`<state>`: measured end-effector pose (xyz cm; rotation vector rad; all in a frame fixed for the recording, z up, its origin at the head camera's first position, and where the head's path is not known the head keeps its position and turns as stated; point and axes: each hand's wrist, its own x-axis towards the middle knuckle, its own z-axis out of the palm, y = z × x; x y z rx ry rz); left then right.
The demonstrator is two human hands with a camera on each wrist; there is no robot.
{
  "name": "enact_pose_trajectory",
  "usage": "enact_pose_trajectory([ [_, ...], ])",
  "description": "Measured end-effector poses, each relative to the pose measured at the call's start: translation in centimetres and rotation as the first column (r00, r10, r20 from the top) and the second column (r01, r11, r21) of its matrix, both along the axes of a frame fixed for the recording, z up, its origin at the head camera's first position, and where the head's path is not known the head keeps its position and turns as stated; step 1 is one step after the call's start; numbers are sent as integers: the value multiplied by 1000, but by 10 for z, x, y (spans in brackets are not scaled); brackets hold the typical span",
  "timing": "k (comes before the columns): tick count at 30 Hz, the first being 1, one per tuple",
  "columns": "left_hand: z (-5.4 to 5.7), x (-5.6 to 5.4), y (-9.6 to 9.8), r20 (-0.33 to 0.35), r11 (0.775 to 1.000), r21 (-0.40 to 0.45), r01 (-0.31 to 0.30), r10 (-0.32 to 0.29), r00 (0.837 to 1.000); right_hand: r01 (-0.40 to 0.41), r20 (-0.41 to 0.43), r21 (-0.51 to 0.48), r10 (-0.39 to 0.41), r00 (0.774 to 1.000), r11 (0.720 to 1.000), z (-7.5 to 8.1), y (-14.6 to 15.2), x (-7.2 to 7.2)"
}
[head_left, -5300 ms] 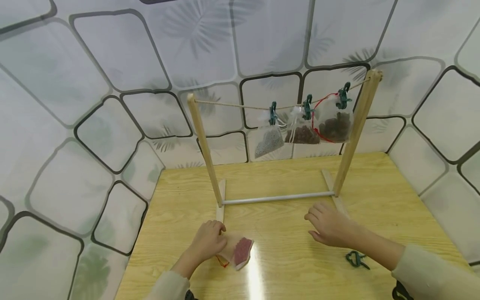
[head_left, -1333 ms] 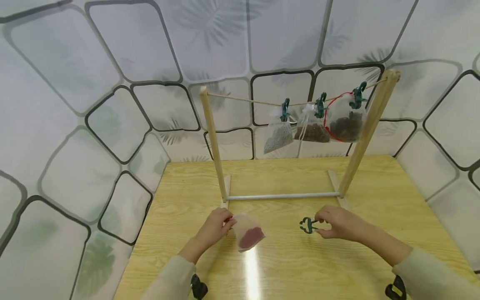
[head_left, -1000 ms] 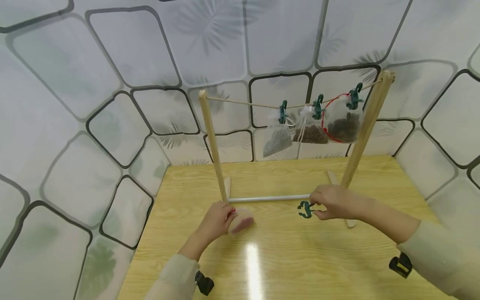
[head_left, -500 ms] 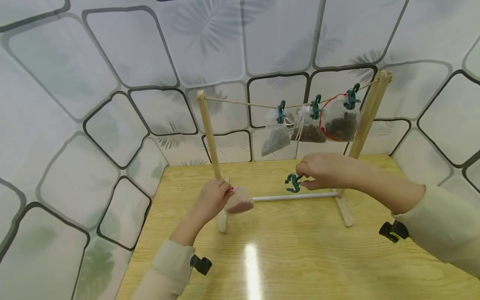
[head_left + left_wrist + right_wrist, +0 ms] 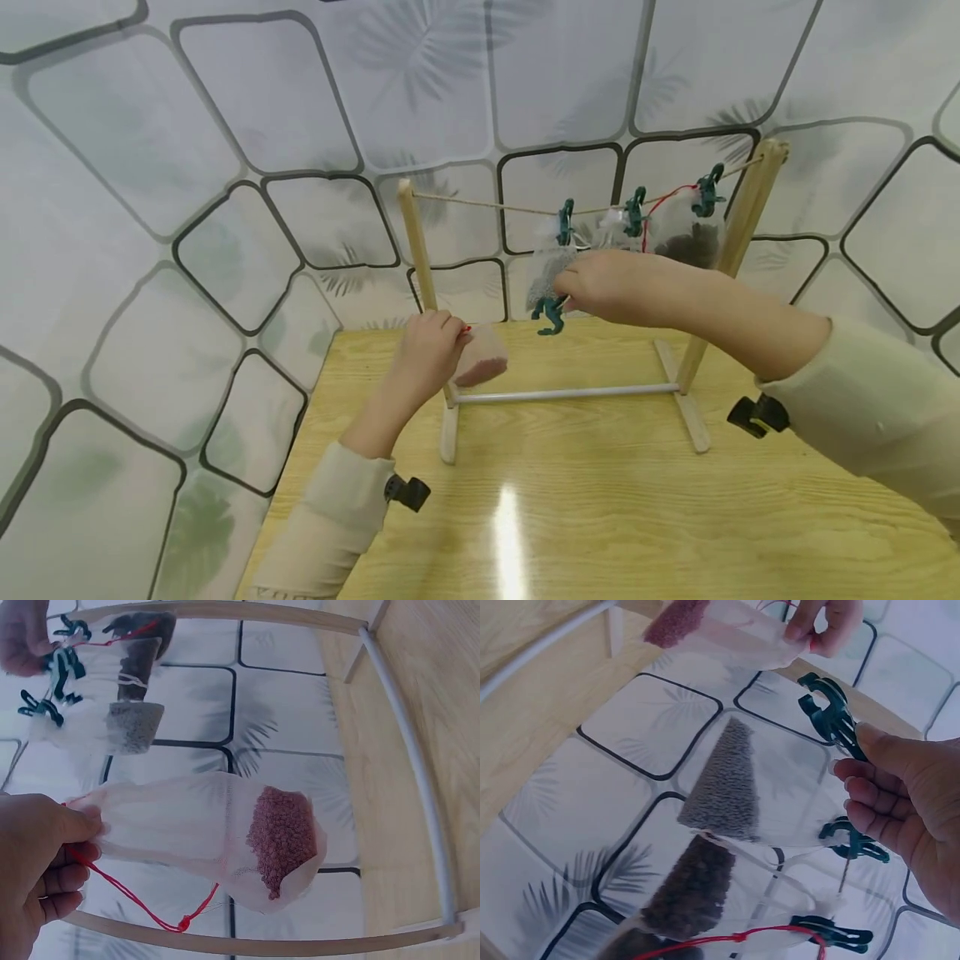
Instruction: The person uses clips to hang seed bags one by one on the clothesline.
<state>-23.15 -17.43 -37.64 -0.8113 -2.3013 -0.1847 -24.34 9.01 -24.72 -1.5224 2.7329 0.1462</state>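
My left hand (image 5: 429, 354) pinches the top of a white mesh drawstring bag (image 5: 165, 821) near the frame's left post. Reddish-pink grains fill its lower end, and a red cord (image 5: 135, 896) loops below my fingers. In my right hand (image 5: 618, 287) a dark green clip (image 5: 829, 712) is pinched by its handles, its toothed end pointing away from my fingers. That hand overlaps the hanging bag of grey grains (image 5: 724, 787) in the head view. A rope (image 5: 480, 202) runs above both hands between two wooden posts.
Green clips hold the grey-grain bag, a bag of brown pieces (image 5: 694, 885) and a red-corded bag of dark pieces (image 5: 686, 242) on the rope's right part. The posts (image 5: 742, 217) stand on wooden feet, joined by a white rod (image 5: 570, 393) above the wooden table (image 5: 600, 500).
Earlier the bag and a clip lay on the table; my left hand took up the bag, my right hand the clip. Both have risen toward the rope, the right hand also moving left.
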Motion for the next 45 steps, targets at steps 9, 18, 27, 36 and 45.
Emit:
enact_pose_trajectory([
  [9, 41, -13, 12, -50, 999, 13, -34, 35, 998, -177, -217, -151, 142, 966, 973, 31, -3, -6],
  [18, 67, -23, 32, 86, 980, 95, -176, 168, 982, -94, -247, -156, 54, 968, 983, 76, -14, -25],
  [27, 67, -37, 37, 138, 963, 191, -187, 163, 977, 28, -239, 4, -27, 971, 1000, 87, -33, -40],
  [36, 66, -48, 40, 77, 948, 281, -150, 133, 988, 116, -152, 44, -108, 982, 992, 84, -43, -56],
  [45, 70, -53, 42, -13, 942, 316, -112, 122, 992, 159, -50, 34, -157, 986, 987, 75, -56, -69],
])
